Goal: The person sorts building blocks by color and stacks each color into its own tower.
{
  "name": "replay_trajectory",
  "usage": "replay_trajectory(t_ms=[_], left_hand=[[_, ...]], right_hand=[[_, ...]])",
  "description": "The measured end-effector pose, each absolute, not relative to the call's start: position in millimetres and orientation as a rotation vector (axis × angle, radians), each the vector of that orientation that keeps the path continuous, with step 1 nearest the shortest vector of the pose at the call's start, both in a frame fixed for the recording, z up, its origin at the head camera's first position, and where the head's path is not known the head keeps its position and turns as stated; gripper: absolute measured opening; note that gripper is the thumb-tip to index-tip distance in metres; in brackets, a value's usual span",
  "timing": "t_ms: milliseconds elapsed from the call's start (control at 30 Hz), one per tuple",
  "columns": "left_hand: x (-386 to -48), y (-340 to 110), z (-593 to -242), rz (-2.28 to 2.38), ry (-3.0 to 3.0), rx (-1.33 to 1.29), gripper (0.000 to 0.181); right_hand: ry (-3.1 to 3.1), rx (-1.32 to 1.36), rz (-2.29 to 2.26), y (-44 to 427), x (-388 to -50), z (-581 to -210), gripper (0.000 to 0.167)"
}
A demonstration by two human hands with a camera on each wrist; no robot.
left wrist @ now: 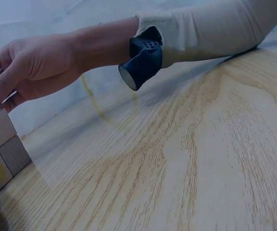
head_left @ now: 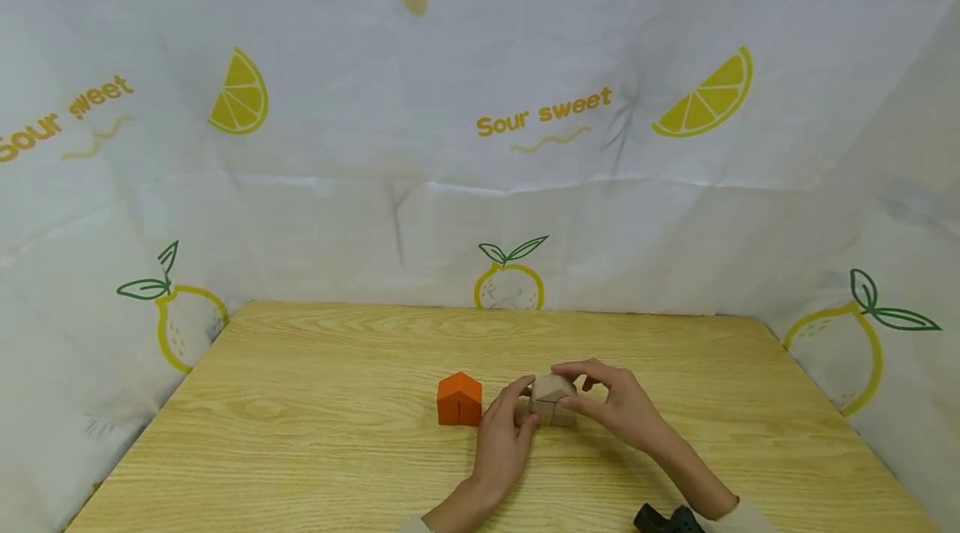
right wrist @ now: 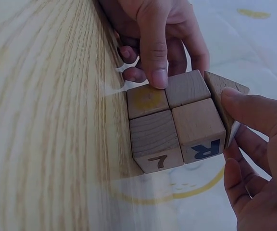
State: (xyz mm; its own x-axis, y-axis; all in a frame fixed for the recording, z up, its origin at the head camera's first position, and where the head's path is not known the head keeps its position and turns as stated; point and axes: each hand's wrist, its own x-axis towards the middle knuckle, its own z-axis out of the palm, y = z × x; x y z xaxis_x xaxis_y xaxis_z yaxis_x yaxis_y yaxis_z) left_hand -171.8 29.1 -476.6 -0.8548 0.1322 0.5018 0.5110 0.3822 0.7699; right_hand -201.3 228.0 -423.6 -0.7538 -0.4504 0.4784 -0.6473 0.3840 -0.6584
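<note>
Several plain wooden cubes [right wrist: 198, 118] stand in a two-level stack; a 7 and an R show on the side faces in the right wrist view, a yellow mark on another face. On top sits a wooden triangular block [head_left: 552, 387]. My right hand [head_left: 622, 404] pinches this block between thumb and fingers. My left hand [head_left: 502, 441] holds the stack from the left, its thumb [right wrist: 158, 77] on the front face and a finger reaching behind. In the left wrist view the right hand [left wrist: 42, 65] is above the cubes [left wrist: 6, 144], and the left hand barely shows at the edge.
An orange house-shaped block form [head_left: 460, 400] with a pointed top stands left of the left hand on the wooden table [head_left: 337, 433]. A white lemon-print sheet [head_left: 360, 117] surrounds the table. A dark wrist device [left wrist: 143, 57] sits on the right forearm.
</note>
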Motion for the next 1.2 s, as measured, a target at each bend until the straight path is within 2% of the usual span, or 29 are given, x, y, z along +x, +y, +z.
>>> replay_trajectory(t_ms=[667,967,1200], left_hand=[[-172,29,-477,-1.452,-2.286,-0.554,0.052],[-172,29,-478,-1.402,-2.298,-0.537,0.058],[-152,27,-479,-1.141,-2.375,-0.580,0.066]], right_hand=[[-2.458,0.935,1.298,226,-199,-424,0.038],[-2.406,0.980,1.220,226,-197,-415,0.068],[-2.446,0.879,1.135,236,-185,-410,0.066]])
